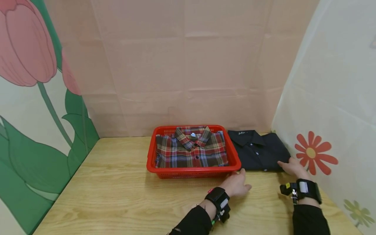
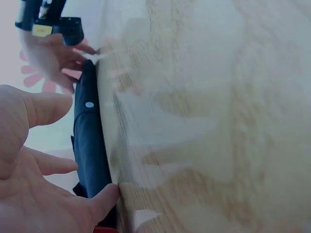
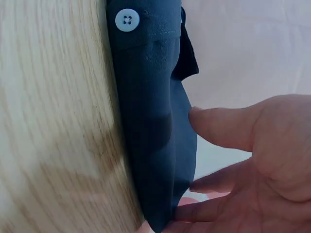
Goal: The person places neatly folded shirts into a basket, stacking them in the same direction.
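A folded black shirt (image 1: 261, 153) with white buttons lies on the table, collar toward the back wall. My right hand (image 1: 295, 168) is at its right front corner, thumb along the upper side and fingers by the side edge, touching the cloth without gripping it. My left hand (image 1: 236, 185) is low beside the basket's front right corner, near the shirt's left front edge, fingers spread. A red plastic basket (image 1: 191, 169) stands left of the black shirt and holds a folded plaid shirt (image 1: 188, 156). In the left wrist view, the black shirt (image 2: 90, 136) lies beyond the spread fingers.
The wooden table (image 1: 111, 189) reaches back to a pinkish wall covering (image 1: 182, 75). Close by on the right stands a white wall covering with a red flower (image 1: 311, 152). A tulip-patterned covering (image 1: 32, 147) borders the left side.
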`<state>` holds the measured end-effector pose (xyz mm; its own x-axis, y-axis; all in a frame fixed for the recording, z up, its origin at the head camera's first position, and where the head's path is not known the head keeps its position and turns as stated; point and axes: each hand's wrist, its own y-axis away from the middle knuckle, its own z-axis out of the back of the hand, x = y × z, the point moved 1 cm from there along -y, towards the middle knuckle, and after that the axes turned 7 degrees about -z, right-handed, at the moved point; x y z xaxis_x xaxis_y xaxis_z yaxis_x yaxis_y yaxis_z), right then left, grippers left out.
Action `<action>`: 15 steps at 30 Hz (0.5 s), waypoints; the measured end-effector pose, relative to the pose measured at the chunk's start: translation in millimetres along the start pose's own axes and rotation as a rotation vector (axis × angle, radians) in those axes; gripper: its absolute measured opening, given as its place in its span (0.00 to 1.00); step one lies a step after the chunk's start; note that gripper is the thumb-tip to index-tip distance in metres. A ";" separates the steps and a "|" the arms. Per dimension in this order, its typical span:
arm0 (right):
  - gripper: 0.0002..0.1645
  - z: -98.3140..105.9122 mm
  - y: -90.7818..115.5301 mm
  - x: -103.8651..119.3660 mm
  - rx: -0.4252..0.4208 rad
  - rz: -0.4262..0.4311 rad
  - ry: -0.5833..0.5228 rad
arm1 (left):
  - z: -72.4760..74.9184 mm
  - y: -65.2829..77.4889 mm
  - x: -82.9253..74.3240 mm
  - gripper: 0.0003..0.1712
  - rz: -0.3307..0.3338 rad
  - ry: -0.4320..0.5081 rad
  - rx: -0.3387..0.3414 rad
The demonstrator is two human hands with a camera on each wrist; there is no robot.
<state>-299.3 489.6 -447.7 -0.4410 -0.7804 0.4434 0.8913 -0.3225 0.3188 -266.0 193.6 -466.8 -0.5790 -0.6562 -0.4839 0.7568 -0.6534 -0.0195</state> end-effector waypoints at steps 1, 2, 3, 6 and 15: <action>0.56 -0.2 -0.7 -1.8 0.005 -0.004 -0.010 | 0.5 0.3 0.6 0.39 0.004 0.023 0.009; 0.56 -0.3 -1.2 -3.3 0.009 -0.009 -0.022 | 0.9 0.5 1.2 0.39 0.007 0.045 0.020; 0.56 -0.4 -2.1 -4.7 0.004 -0.008 -0.022 | 1.6 0.7 1.9 0.39 0.012 0.070 0.034; 0.56 -1.2 -4.8 -9.0 -0.022 -0.033 0.005 | 3.3 1.4 3.7 0.39 0.031 0.130 0.080; 0.55 -3.3 -9.4 -16.0 -0.099 -0.102 -0.048 | 7.7 2.5 1.8 0.45 0.012 0.040 0.219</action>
<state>-300.3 503.4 -460.5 -0.5321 -0.7152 0.4531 0.8467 -0.4516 0.2814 -267.5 187.9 -461.0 -0.5542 -0.6518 -0.5177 0.6773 -0.7147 0.1747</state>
